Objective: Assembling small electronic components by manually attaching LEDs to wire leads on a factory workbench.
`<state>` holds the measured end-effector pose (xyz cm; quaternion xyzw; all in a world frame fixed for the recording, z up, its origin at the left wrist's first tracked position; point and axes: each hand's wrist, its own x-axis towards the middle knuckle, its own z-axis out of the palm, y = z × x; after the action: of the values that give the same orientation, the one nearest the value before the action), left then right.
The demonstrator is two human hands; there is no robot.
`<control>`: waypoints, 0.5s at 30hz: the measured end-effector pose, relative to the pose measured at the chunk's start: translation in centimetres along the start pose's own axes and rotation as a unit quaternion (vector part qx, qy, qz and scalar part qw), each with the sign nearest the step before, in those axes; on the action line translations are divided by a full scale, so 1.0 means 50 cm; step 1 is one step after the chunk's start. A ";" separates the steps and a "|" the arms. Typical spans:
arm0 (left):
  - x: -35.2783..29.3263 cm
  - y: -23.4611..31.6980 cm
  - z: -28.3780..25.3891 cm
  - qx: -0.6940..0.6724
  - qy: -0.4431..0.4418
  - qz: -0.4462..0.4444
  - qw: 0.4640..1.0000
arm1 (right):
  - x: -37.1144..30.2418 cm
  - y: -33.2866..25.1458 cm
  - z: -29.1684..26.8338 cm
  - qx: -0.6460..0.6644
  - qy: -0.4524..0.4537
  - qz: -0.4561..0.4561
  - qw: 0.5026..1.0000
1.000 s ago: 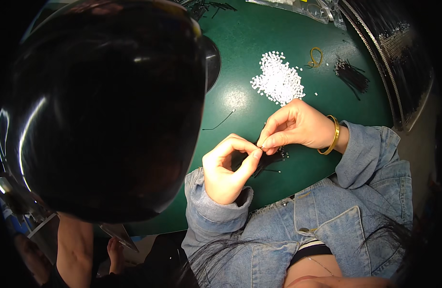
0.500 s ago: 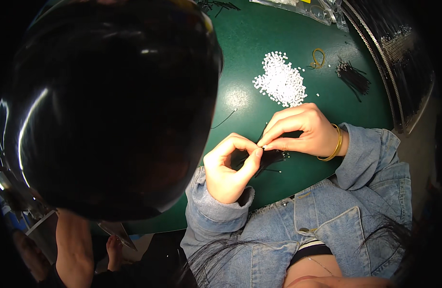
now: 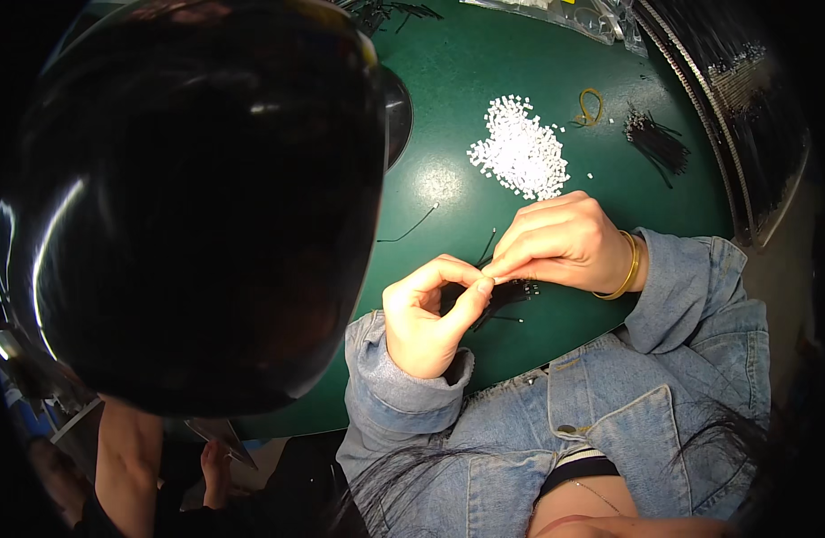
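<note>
My left hand and my right hand meet at the fingertips above the green table. Thumb and index finger of the left are pinched on a tiny white connector housing, of which only a speck shows. The right hand's fingers are closed against it; whatever they grip is hidden. Underneath the hands lies a bundle of thin black wires with small metal tips. Beyond them is a heap of white connector housings, and a single black wire with a white end lies left of it.
A large glossy black dome fills the left, close by. Right of the heap are a yellowish band and another black wire bundle. Clear plastic bags lie at the back; racked wires stand far right. Another person's arm shows lower left.
My hands stay in almost the same place, their fingertips pressed closer together. The white piece between them shows less now. The view has shifted slightly, uncovering more beside the black dome.
</note>
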<state>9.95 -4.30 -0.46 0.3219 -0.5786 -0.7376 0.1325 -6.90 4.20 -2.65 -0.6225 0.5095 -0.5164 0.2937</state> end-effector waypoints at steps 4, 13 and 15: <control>0.000 -0.003 0.006 0.142 0.040 0.104 0.984 | 0.006 -0.007 -0.003 -0.005 0.004 0.038 0.999; 0.046 -0.017 -0.021 0.454 0.196 0.266 0.827 | 0.028 0.042 -0.031 -0.280 0.072 -0.004 0.957; 0.047 -0.021 -0.020 0.475 0.173 0.271 0.819 | 0.027 0.052 -0.027 -0.302 0.071 -0.009 0.951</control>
<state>8.99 -6.09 -2.31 0.2975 -0.8887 -0.2379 0.2550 -9.09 2.33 -4.11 -0.6486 0.6552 -0.3842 0.0502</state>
